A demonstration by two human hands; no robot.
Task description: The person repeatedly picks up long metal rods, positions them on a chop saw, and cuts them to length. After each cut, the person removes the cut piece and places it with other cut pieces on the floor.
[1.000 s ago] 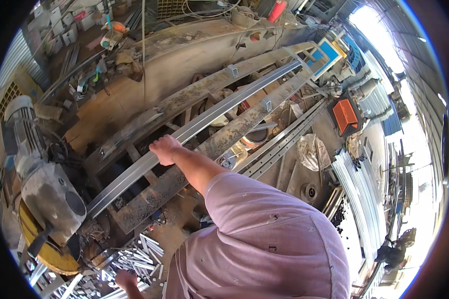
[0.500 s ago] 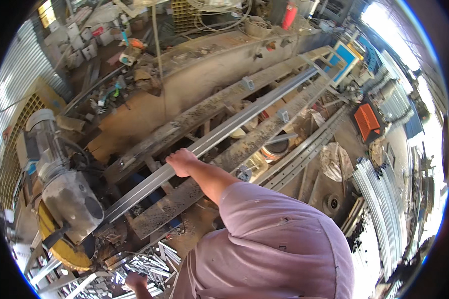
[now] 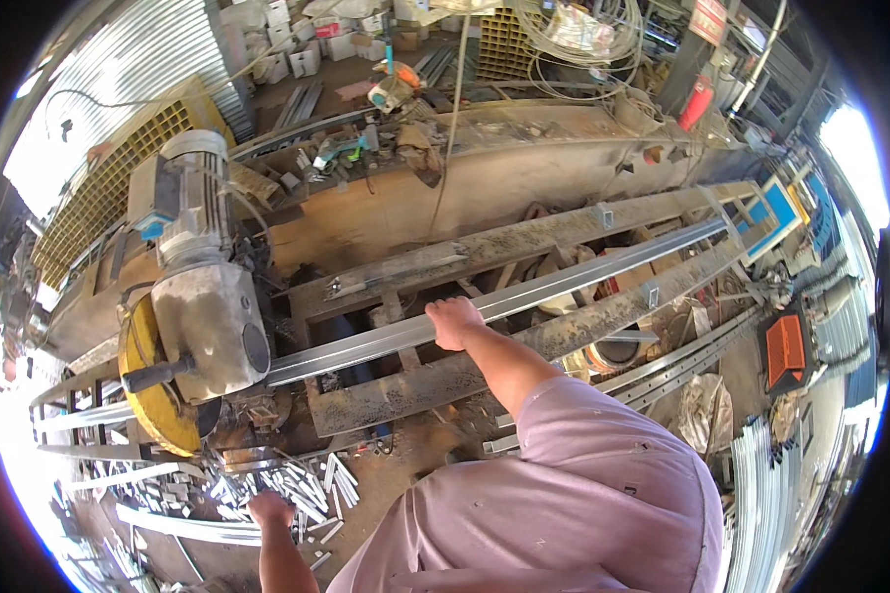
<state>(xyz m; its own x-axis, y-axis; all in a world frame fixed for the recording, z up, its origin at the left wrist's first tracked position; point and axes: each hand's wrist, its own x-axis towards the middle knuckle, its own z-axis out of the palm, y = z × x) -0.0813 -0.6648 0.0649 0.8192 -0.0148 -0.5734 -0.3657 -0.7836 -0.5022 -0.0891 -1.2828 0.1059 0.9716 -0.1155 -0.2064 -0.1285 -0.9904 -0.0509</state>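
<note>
A long silvery metal profile [image 3: 603, 265] lies slantwise along the dark steel frame [image 3: 386, 400], its near end under the cut-off saw [image 3: 208, 316]. My right hand [image 3: 455, 323] is closed over the profile's upper side, a little right of the saw. The saw has a grey motor housing and a yellow blade guard [image 3: 158, 385]. Lower down and to the left, my left hand [image 3: 270, 509] is curled closed, over a heap of short metal offcuts [image 3: 307, 484]. Whatever its fingers may hold is hidden. A pale long strip [image 3: 188, 526] passes close to it.
Behind the frame runs a rusty steel beam [image 3: 386, 208], with tools and scraps on top. Yellow grating [image 3: 119, 178] leans behind the saw. Bundled metal profiles [image 3: 766, 494] lie at the right, near an orange-and-black box [image 3: 786, 351]. A red extinguisher [image 3: 697, 102] stands at the back.
The view has swung left, so the saw and frame sit further right in it. My right hand remains on the profile. My left hand shows higher, with more forearm visible.
</note>
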